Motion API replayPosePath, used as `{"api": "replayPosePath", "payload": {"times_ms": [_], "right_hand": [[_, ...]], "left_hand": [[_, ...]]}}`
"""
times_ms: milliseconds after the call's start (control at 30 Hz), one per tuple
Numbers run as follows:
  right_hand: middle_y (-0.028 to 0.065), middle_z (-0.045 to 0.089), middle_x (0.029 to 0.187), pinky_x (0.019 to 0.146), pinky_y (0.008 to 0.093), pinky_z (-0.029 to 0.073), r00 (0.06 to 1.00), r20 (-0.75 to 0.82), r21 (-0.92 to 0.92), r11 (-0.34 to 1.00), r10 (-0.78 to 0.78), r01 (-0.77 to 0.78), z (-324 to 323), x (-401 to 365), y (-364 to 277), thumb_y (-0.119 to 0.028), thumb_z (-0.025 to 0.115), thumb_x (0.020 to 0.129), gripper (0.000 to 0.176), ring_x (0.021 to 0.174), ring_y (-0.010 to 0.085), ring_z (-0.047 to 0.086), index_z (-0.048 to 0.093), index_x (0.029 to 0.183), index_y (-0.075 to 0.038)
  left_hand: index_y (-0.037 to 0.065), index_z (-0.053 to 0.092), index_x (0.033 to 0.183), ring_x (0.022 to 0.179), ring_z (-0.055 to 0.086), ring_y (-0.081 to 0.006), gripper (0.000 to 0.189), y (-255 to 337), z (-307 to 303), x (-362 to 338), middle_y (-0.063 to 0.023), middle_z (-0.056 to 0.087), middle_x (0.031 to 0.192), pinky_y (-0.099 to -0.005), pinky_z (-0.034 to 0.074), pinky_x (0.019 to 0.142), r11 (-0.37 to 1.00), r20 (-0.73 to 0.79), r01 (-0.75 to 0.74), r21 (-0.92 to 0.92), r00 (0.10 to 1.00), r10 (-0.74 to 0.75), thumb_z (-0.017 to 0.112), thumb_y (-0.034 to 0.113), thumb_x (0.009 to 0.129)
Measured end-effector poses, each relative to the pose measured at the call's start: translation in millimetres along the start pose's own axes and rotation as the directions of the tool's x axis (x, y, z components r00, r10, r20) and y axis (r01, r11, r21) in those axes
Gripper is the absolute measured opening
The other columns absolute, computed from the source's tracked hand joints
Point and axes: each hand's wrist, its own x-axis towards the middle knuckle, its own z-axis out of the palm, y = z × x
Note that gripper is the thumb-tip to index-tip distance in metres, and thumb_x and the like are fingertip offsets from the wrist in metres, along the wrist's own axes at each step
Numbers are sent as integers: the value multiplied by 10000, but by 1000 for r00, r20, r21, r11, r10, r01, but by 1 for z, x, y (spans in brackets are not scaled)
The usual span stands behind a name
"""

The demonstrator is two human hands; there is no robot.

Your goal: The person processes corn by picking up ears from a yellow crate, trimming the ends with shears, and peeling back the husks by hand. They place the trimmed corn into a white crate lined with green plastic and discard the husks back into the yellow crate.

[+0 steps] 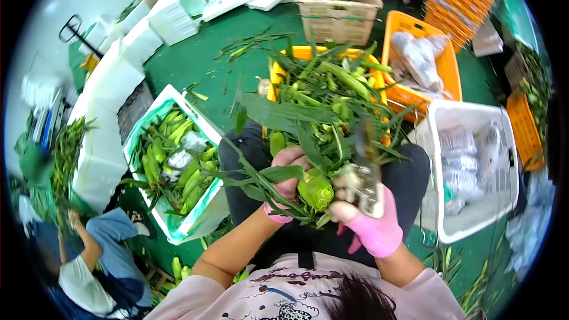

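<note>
My left hand (pixel 289 172), in a pink glove, is wrapped round a leafy green vegetable stalk (pixel 315 192) above my lap; its pale cut end faces me. Long leaves spread from it to the left and upward. Just right of the stalk, my right hand (pixel 368 216), also in a pink glove, is closed round a knife (pixel 368 166), whose blurred blade points away from me. In front of my knees stands an orange basket (pixel 302 53) heaped with green leaves and stalks.
A foam box (pixel 204 225) of green stalks and plastic bags stands at left. On the right are a white crate (pixel 512 172) and an orange crate (pixel 453 77) with bagged goods. A beige crate (pixel 338 24) stands farther off. Another person (pixel 89 278) sits at lower left.
</note>
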Motion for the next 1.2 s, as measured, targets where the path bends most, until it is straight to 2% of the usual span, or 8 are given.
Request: {"api": "replayPosePath", "payload": {"times_ms": [133, 300, 367, 433, 533, 867, 1067, 1200], "right_hand": [[9, 567, 884, 688, 271, 471, 997, 14, -178, 981, -74, 75, -4, 13, 16, -86, 662, 861, 330, 752, 96, 520, 559, 1169, -32], [51, 608, 951, 531, 268, 522, 996, 45, 260, 962, 70, -80, -15, 16, 37, -132, 644, 841, 461, 711, 128, 595, 517, 1277, -49], [85, 635, 976, 527, 307, 560, 990, 71, 278, 951, 123, -138, -19, 17, 32, -173, 648, 849, 485, 740, 151, 623, 510, 1295, -41], [142, 625, 979, 587, 368, 593, 994, 103, 329, 942, 33, -66, -10, 17, 35, -126, 605, 839, 476, 824, 230, 652, 473, 1278, 1], [141, 631, 1009, 723, 422, 587, 986, 166, 694, 714, -30, -95, 2, 19, 41, -99, 605, 830, 471, 888, 254, 658, 474, 1271, 0], [186, 626, 1213, 929, 477, 547, 990, 99, 923, 381, -102, -53, -16, 21, 72, -156, 553, 841, 519, 1090, 365, 635, 498, 1345, -45], [192, 634, 1174, 784, 470, 535, 981, 142, 910, 407, -133, -77, -12, 40, 49, -135, 576, 850, 432, 951, 338, 635, 542, 1262, -9], [110, 638, 879, 706, 405, 509, 983, -136, 643, 744, -120, 180, -26, 101, -38, -60, 542, 865, 288, 743, 238, 598, 559, 1143, 15]], "left_hand": [[63, 653, 1054, 1022, 645, -353, 382, 29, -2, 11, -132, 646, 1110, -493, 486, 911, 610, 200, -477, 633, 862, 467, 744, 166, 698], [52, 634, 1118, 1073, 631, -342, 400, 2, -2, 3, -139, 642, 1144, -503, 462, 968, 638, 203, -529, 559, 834, 514, 748, 248, 788], [34, 574, 1246, 1120, 622, -302, 522, -16, -9, -3, -132, 629, 1194, -421, 459, 1025, 978, 304, 141, -156, 949, -89, 799, 247, 825], [20, 538, 1313, 1175, 605, -242, 606, 5, -14, -13, -103, 628, 1236, -364, 469, 1032, 907, 511, -77, 414, 844, -162, 831, 184, 810], [35, 478, 1418, 1250, 559, -244, 728, -4, -6, -41, -100, 590, 1351, -387, 459, 1057, 690, 539, 565, -452, 790, -294, 834, 191, 803], [23, 437, 1483, 1386, 459, -272, 680, 9, 16, -35, -122, 508, 1474, -423, 336, 1177, 355, 686, 705, -614, 699, -200, 737, 161, 889], [17, 420, 1491, 1390, 447, -261, 649, 15, 8, -35, -128, 478, 1497, -396, 334, 1170, 922, 422, 323, -214, 882, -211, 712, 160, 929], [-1, 348, 1522, 1390, 456, -224, 685, 12, -18, -66, -142, 499, 1480, -355, 374, 1142, 808, 156, 499, -314, 866, -474, 686, 105, 936]]}}
